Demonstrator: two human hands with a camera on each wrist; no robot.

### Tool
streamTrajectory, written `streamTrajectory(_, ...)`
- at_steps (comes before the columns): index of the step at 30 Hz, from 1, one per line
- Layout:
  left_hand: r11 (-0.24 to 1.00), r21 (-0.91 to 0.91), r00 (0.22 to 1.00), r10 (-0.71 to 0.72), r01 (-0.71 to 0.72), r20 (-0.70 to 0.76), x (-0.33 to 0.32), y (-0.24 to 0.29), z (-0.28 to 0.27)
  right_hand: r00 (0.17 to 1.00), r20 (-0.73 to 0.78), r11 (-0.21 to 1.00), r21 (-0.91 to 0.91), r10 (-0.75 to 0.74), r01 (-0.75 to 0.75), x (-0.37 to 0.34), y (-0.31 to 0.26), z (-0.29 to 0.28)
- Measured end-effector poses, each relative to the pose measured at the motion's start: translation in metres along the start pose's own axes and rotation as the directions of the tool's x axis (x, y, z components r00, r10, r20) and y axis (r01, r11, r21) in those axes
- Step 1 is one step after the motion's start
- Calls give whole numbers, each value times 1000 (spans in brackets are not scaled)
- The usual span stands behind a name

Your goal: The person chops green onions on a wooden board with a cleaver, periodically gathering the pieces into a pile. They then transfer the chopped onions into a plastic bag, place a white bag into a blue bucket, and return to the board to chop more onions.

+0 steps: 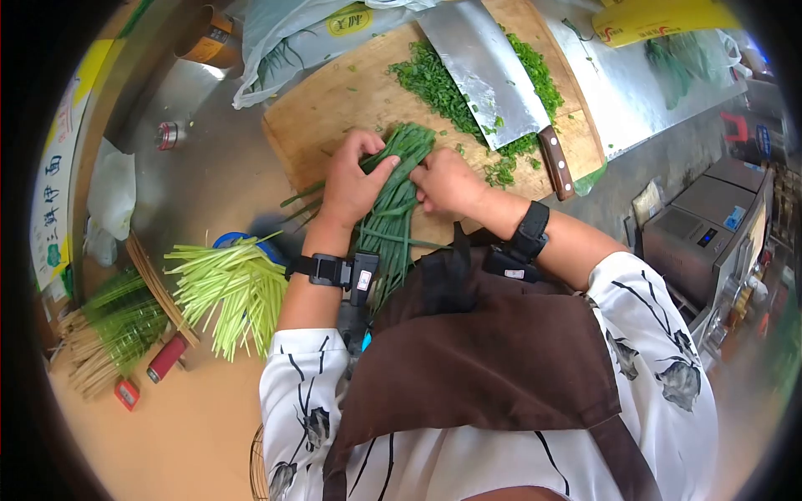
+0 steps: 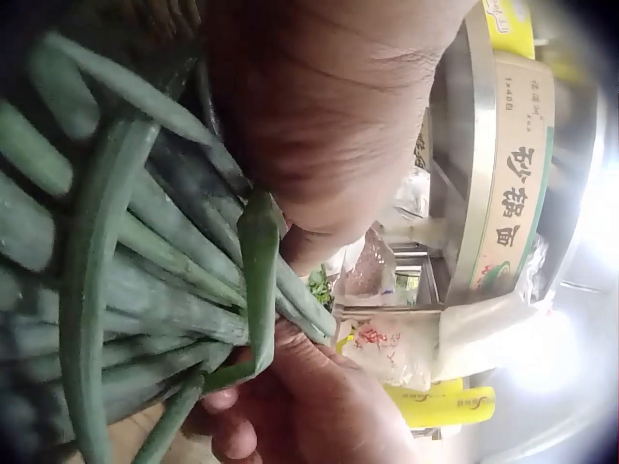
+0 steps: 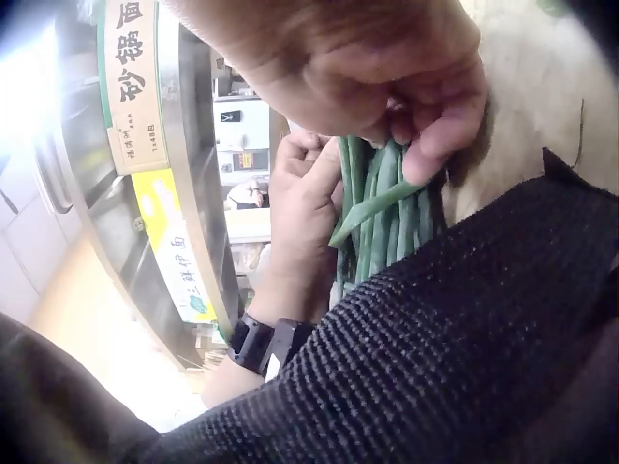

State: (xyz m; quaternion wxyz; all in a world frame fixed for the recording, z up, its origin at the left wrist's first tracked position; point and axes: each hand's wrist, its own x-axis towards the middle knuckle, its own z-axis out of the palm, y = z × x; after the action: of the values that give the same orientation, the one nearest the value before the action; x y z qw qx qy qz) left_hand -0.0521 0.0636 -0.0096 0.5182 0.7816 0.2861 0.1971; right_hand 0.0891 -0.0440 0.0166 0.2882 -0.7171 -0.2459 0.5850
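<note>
A bundle of long green stalks (image 1: 391, 209) lies over the near edge of the wooden cutting board (image 1: 309, 113), its tips at the middle of the board. The left hand (image 1: 355, 179) grips the bundle from the left side, thumb across the top. At its right side the right hand (image 1: 451, 182) has curled fingers pinching stalks. In the right wrist view the right hand (image 3: 387, 87) holds one bent stalk (image 3: 372, 211) lying across the others. The left wrist view shows stalks (image 2: 174, 290) close up between both hands. A cleaver (image 1: 489, 71) rests on chopped greens (image 1: 430, 79).
Pale green stalks (image 1: 230, 292) are heaped left of the person. Further left are bundled greens with wooden sticks (image 1: 150, 292) and a red can (image 1: 167, 359). Plastic bags (image 1: 309, 42) stand behind the board; a metal appliance (image 1: 702, 225) is at the right.
</note>
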Motion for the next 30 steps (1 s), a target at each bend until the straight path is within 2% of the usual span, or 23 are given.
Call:
streamTrajectory(1, 997, 37, 998, 67, -66, -6, -1, 0, 1, 999, 18, 998, 32, 44, -45, 1, 0, -1)
streamTrajectory(3, 994, 15, 994, 109, -109, 8, -7, 6, 3, 990, 61, 986, 105, 125, -131, 6, -1, -1)
streamTrajectory(8, 985, 55, 987, 164, -163, 1, -12, 26, 8, 991, 78, 986, 116, 108, -117, 5, -4, -3)
streamTrajectory(9, 988, 52, 990, 144, -143, -4, -13, 25, 9, 992, 82, 988, 113, 100, -109, 6, -4, -4)
streamTrajectory(13, 999, -22, 997, 34, -35, -66, -14, 14, 18, 980, 178, 944, 298, 93, -144, 4, -2, -10)
streamTrajectory(15, 1000, -17, 993, 4, -6, -117, -13, 18, 24, 965, 261, 891, 432, 23, -138, 3, 9, -14)
streamTrajectory(18, 998, 68, 988, 4, 6, -152, -13, 19, 30, 945, 325, 666, 712, -33, -222, -2, 28, -17)
streamTrajectory(21, 995, 96, 988, -8, 22, -151, -13, 22, 32, 961, 275, 780, 598, 17, -185, 0, 21, -18)
streamTrajectory(26, 997, 80, 1000, -15, 13, 23, -6, 30, 23, 957, 264, 951, 245, 124, -191, 9, 6, -19)
streamTrajectory(27, 996, 91, 998, -22, 16, 62, -4, 32, 22, 955, 256, 970, 150, 147, -190, 10, 5, -20)
streamTrajectory(30, 988, 152, 986, -62, 39, 154, 4, 37, 18, 955, 250, 979, 89, 158, -185, 11, 4, -23)
